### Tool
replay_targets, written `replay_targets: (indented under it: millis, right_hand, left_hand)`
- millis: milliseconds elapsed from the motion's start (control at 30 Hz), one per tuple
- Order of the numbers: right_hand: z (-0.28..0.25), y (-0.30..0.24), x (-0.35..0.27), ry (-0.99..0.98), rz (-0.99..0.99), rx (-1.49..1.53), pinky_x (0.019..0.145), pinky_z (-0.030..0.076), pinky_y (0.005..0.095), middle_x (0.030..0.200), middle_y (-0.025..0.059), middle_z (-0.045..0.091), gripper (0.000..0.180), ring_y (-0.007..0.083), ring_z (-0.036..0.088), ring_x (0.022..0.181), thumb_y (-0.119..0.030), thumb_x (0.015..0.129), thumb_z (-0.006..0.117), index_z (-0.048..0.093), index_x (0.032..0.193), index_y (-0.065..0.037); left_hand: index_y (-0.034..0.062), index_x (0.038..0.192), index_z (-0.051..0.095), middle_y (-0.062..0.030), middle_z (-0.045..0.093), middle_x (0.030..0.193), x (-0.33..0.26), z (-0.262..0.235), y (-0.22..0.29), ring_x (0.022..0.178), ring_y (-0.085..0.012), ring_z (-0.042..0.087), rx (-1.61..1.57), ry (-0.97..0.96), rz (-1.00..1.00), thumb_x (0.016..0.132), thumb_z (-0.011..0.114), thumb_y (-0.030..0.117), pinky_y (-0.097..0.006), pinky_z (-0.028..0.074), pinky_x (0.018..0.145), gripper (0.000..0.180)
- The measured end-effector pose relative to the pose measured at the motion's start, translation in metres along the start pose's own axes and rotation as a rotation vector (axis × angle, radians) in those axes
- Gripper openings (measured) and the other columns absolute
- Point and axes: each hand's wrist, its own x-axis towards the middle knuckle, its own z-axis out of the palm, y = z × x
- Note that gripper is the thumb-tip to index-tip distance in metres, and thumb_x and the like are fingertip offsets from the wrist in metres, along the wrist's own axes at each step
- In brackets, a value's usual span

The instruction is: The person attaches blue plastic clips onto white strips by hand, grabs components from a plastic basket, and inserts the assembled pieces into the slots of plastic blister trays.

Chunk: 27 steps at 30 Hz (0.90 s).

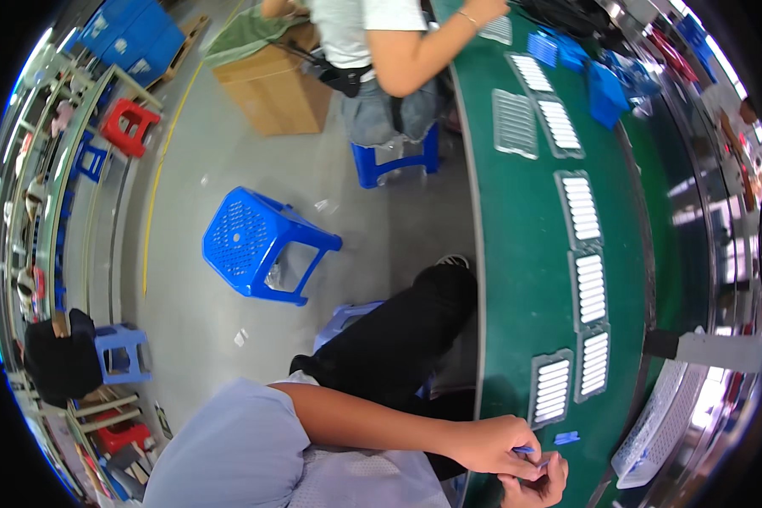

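Note:
My left hand [493, 444] reaches over the green table edge with its fingers pinched. A small blue piece [524, 450] shows between them; its kind is too small to tell. Fingertip to fingertip with it, my right hand [540, 485] is closed as well, partly cut off by the lower rim. Something pale shows where the fingertips meet, mostly hidden. Just beyond the hands lies another small blue piece [566, 438] on the table. Close by stands a clear tray [551, 390] holding several white bars in a row.
More trays of white bars [591, 290] run up the green table [525, 245], with an empty-looking clear tray [515, 124] farther off. A co-worker [372, 51] sits at the far end. Blue stools [247, 241] stand on the floor to the left. White perforated trays [659, 423] lie to the right.

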Motion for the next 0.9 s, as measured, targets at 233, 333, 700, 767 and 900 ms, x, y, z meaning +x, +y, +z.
replay_targets:
  millis: [233, 333, 700, 767, 900]
  right_hand:
    - [0.022, -0.059, 0.024, -0.297, 0.039, -0.113, 0.079, 0.056, 0.0376, 0.103, 0.0172, 0.068, 0.056, 0.0272, 0.067, 0.088, -0.011, 0.073, 0.092, 0.067, 0.12, 0.007]
    - [0.024, -0.063, 0.005, -0.049, 0.493, -0.053, 0.081, 0.056, 0.036, 0.105, 0.0172, 0.069, 0.039, 0.0248, 0.067, 0.09, 0.0, 0.082, 0.082, 0.067, 0.117, 0.008]
    - [0.07, -0.091, 0.03, -0.086, 0.387, -0.128, 0.08, 0.054, 0.0337, 0.098, 0.0113, 0.068, 0.014, 0.0191, 0.063, 0.086, -0.007, 0.099, 0.064, 0.066, 0.102, 0.006]
    - [0.063, -0.081, 0.036, -0.077, 0.394, -0.042, 0.078, 0.053, 0.032, 0.096, 0.0094, 0.067, 0.014, 0.0176, 0.061, 0.084, -0.009, 0.1, 0.062, 0.063, 0.105, 0.004]
    - [-0.01, -0.022, 0.041, 0.126, 0.639, -0.205, 0.066, 0.045, 0.0297, 0.088, 0.0079, 0.061, 0.025, 0.0174, 0.055, 0.077, -0.02, 0.1, 0.057, 0.061, 0.112, 0.001]
  left_hand:
    - [-0.0057, 0.062, 0.05, -0.0104, 0.039, 0.05, -0.028, -0.022, -0.004, 0.047, -0.0202, 0.038, 0.08, 0.159, 0.101, 0.078, 0.077, 0.012, -0.038, 0.031, 0.048, 0.036]
    - [-0.0062, 0.065, 0.053, -0.0106, 0.039, 0.051, -0.036, -0.03, 0.004, 0.047, -0.0206, 0.038, -0.008, 0.186, 0.152, 0.078, 0.077, 0.012, -0.038, 0.032, 0.048, 0.033]
    - [-0.0044, 0.087, 0.07, -0.0113, 0.067, 0.072, -0.049, -0.051, -0.004, 0.062, -0.0176, 0.061, -0.252, 0.356, 0.432, 0.084, 0.077, 0.011, -0.031, 0.046, 0.058, 0.017]
    - [-0.0039, 0.094, 0.07, -0.0107, 0.069, 0.075, -0.048, -0.053, -0.002, 0.064, -0.0172, 0.063, -0.279, 0.385, 0.426, 0.085, 0.078, 0.012, -0.031, 0.048, 0.06, 0.02]
    - [0.0004, 0.107, 0.072, -0.0124, 0.071, 0.081, -0.089, -0.11, 0.017, 0.059, -0.0148, 0.058, -0.118, 0.262, 0.205, 0.094, 0.072, 0.026, -0.034, 0.047, 0.056, 0.029]
